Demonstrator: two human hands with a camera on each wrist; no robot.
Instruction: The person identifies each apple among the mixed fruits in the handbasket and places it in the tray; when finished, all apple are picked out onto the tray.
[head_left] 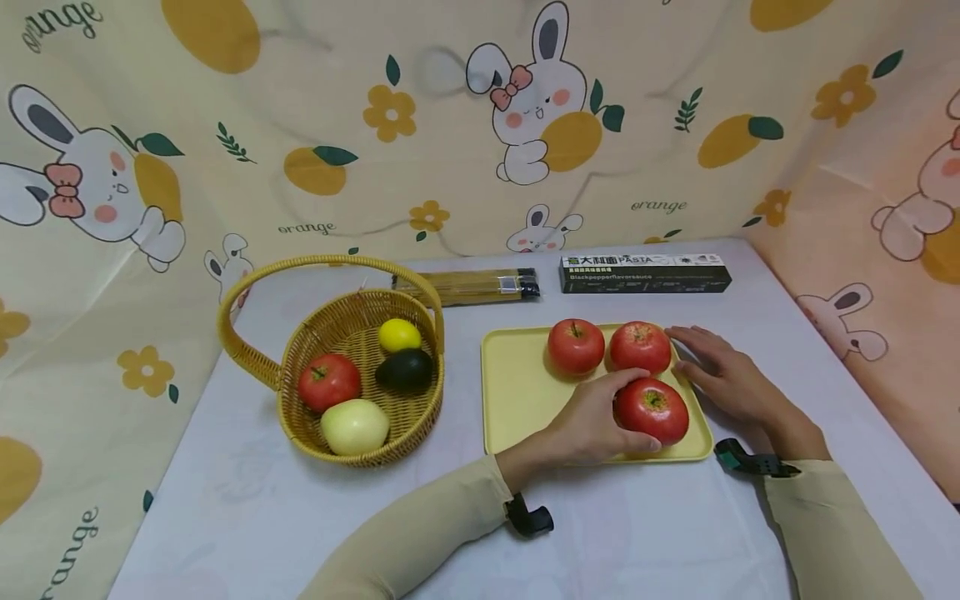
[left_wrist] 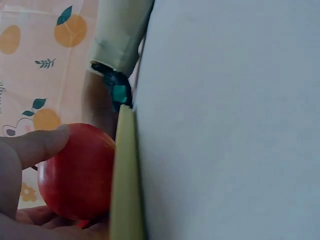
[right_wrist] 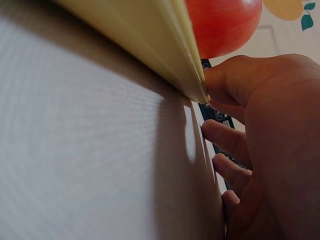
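Note:
In the head view my left hand (head_left: 592, 419) grips a red apple (head_left: 652, 412) at the front right of a yellow tray (head_left: 517, 400). The left wrist view shows the thumb on one side of this apple (left_wrist: 77, 172) and fingers beneath the other, beside the tray's rim (left_wrist: 125, 170). My right hand (head_left: 731, 379) is at the tray's right edge, holding nothing. Its thumb touches the rim in the right wrist view, and the other fingers (right_wrist: 230, 137) are spread below it. Two more apples, one at the back middle (head_left: 575, 347) and one at the back right (head_left: 640, 347), sit on the tray.
Left of the tray stands a wicker basket (head_left: 300, 429) with a tall handle. Inside are a red apple (head_left: 330, 382), a pale round fruit (head_left: 355, 427), a yellow lemon (head_left: 399, 336) and a dark avocado (head_left: 405, 370). Behind lie a spaghetti pack (head_left: 468, 287) and a pasta box (head_left: 645, 274).

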